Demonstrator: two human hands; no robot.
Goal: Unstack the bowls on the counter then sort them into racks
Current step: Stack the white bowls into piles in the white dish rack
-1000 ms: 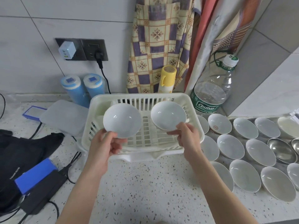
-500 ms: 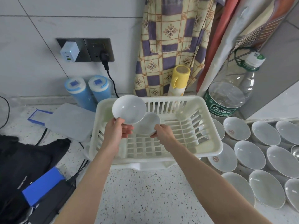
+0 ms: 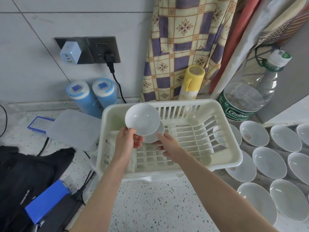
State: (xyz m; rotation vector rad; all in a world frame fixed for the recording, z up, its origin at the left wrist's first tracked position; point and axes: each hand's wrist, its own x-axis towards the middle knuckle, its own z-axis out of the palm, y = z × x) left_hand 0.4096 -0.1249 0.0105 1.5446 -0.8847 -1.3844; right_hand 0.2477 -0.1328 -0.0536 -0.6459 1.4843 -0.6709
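From the head view, the left hand pinches the near rim of a white bowl held tilted over the dish rack, while the right hand grips the second bowl, tucked just behind and under the first. Both look like glazed ceramic: stiff, slick, chippable, so rim holds with the thumb inside seem safest, easing each down without knocking its neighbour

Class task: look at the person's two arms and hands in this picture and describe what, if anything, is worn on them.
Both forearms are bare as far as the picture shows: no sleeves in view. The left hand and the right hand wear no gloves, and no rings, watch, bracelet or markings can be seen on either wrist. The upper arms are out of view.
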